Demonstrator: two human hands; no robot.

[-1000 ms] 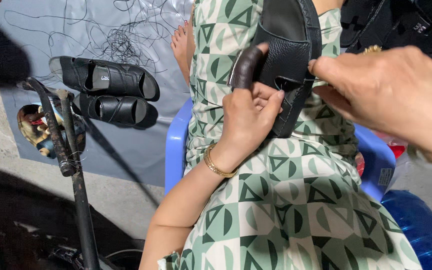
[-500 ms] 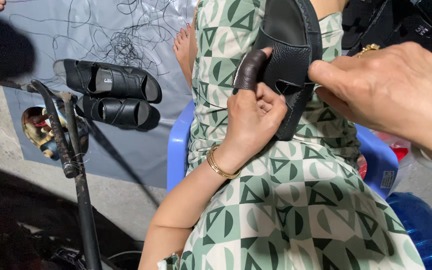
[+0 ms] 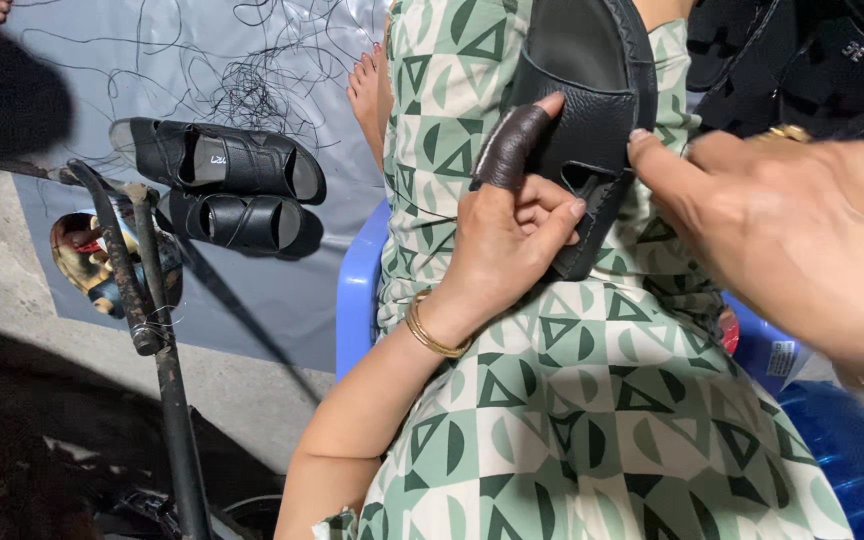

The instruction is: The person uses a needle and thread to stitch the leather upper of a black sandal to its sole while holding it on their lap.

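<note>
Mid-stitch or trimming on black leather sandal (image 3: 582, 90), propped upright on lap over green patterned dress (image 3: 592, 400). Left hand (image 3: 507, 235) curled shut around sandal's side strap, brown leather thumb guard (image 3: 510, 145) pressed against upper; right hand (image 3: 802, 230) pinching sandal's right edge, fingertips closed, any needle or thread too small to tell. Next move likely needs steady left-hand clamp while right works the edge; finished pair of sandals (image 3: 222, 185) lying on grey sheet (image 3: 102, 60), well apart.

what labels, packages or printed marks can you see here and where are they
Small white rectangular label: on the blue plastic container at lower right, beside the green patterned dress.
Small pale stamp: on the insole of the upper black leather sandal lying on the grey sheet, left.
No screens or signs visible.
</note>
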